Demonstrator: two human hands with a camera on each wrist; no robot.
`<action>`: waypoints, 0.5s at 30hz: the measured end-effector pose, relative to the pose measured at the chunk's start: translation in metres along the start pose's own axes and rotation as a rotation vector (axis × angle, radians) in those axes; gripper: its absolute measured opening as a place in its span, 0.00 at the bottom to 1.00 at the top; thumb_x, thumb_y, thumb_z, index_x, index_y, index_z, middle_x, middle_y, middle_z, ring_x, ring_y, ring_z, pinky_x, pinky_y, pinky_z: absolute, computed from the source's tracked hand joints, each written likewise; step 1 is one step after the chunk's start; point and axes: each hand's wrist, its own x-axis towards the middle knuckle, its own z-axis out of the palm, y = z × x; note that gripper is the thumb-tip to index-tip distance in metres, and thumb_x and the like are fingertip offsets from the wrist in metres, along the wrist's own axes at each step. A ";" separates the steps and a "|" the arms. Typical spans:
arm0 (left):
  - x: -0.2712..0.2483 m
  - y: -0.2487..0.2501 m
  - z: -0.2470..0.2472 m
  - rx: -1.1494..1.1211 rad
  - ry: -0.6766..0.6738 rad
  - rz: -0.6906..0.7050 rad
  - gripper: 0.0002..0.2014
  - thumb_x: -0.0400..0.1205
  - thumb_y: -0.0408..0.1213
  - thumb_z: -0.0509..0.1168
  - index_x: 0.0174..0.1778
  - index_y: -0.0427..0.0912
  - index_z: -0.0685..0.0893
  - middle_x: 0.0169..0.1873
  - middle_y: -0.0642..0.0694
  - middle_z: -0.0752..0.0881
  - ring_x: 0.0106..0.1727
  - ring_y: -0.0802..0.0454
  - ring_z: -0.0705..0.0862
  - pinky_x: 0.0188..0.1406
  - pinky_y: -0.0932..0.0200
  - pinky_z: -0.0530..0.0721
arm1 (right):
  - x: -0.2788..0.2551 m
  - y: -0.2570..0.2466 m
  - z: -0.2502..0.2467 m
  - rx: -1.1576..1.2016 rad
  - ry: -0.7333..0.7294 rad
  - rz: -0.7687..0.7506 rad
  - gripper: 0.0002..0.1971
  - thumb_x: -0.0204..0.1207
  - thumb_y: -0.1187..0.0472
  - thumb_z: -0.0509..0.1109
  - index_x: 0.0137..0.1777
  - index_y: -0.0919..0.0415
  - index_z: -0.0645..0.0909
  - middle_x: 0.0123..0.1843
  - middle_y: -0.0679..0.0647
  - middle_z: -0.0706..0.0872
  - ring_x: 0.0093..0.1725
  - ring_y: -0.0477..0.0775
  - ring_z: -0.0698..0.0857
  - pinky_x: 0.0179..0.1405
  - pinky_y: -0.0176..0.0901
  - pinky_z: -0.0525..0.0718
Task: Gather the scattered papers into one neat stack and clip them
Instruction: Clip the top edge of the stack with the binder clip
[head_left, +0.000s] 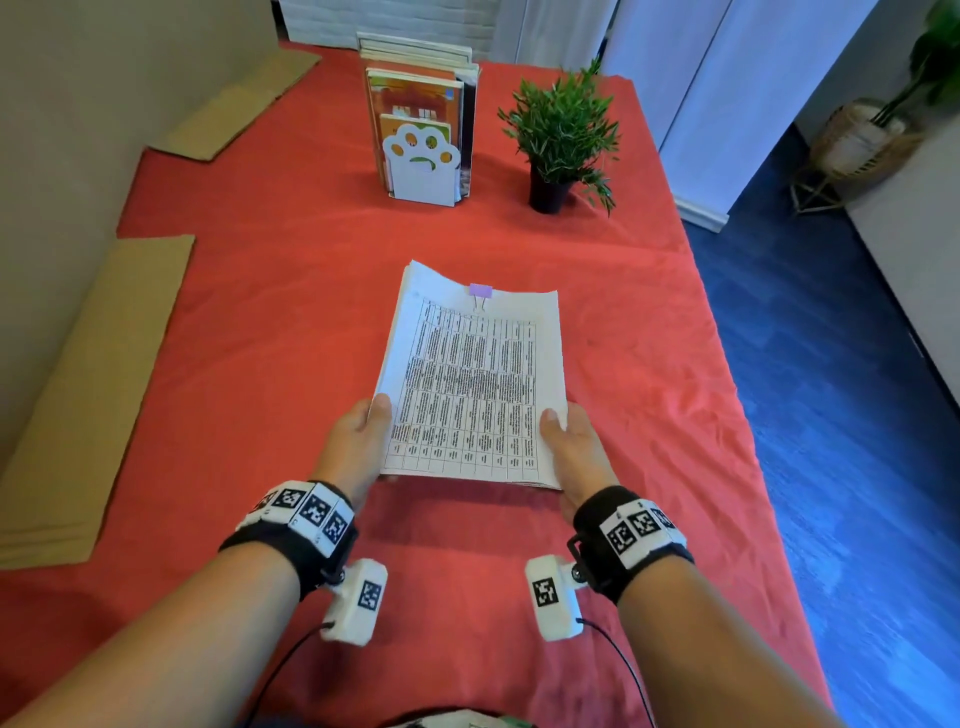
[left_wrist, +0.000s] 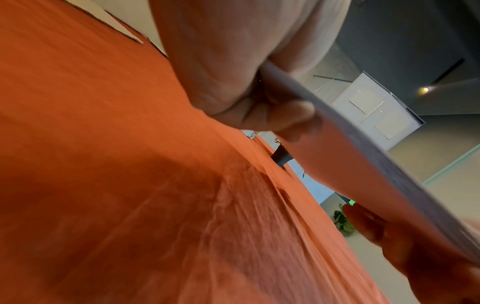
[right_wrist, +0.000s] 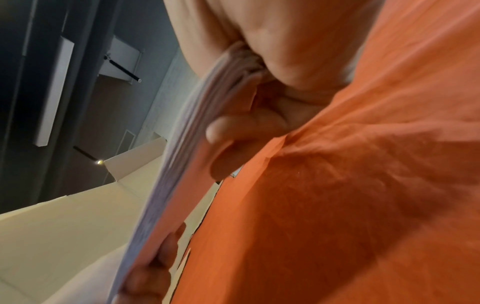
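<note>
A stack of printed papers (head_left: 470, 379) hovers above the red tablecloth (head_left: 260, 322), with a purple binder clip (head_left: 480, 292) on its far edge. My left hand (head_left: 363, 436) grips the stack's near left side, thumb on top. My right hand (head_left: 569, 441) grips the near right side the same way. In the left wrist view, the stack's edge (left_wrist: 363, 156) runs past my left hand's fingers (left_wrist: 291, 119) curled under it. The right wrist view shows the sheets' edges (right_wrist: 182, 144) and fingers (right_wrist: 233, 131) beneath them.
A white paw-shaped bookend with books (head_left: 423, 130) and a potted green plant (head_left: 561, 135) stand at the table's far side. Cardboard sheets (head_left: 98, 384) lie along the left edge. The table's right edge drops to a blue floor (head_left: 831, 415).
</note>
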 end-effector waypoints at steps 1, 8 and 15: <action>0.000 -0.002 0.000 -0.009 -0.014 -0.018 0.15 0.86 0.46 0.55 0.39 0.47 0.81 0.33 0.48 0.86 0.32 0.46 0.82 0.29 0.56 0.79 | 0.002 0.000 0.000 -0.050 0.013 -0.014 0.04 0.85 0.59 0.58 0.53 0.50 0.73 0.52 0.56 0.86 0.48 0.59 0.87 0.51 0.58 0.87; -0.016 0.004 0.003 -0.401 -0.134 -0.259 0.19 0.84 0.55 0.54 0.53 0.46 0.84 0.37 0.46 0.92 0.30 0.52 0.89 0.19 0.59 0.85 | 0.015 0.003 0.004 -0.178 0.117 -0.059 0.05 0.84 0.64 0.59 0.56 0.56 0.72 0.45 0.52 0.83 0.44 0.54 0.83 0.36 0.41 0.81; -0.026 0.009 0.019 -0.472 -0.214 -0.239 0.12 0.85 0.27 0.58 0.63 0.39 0.78 0.49 0.40 0.89 0.32 0.51 0.91 0.27 0.61 0.89 | 0.023 -0.006 0.024 -0.229 0.092 -0.068 0.06 0.84 0.56 0.56 0.55 0.55 0.73 0.49 0.60 0.86 0.40 0.59 0.84 0.36 0.55 0.86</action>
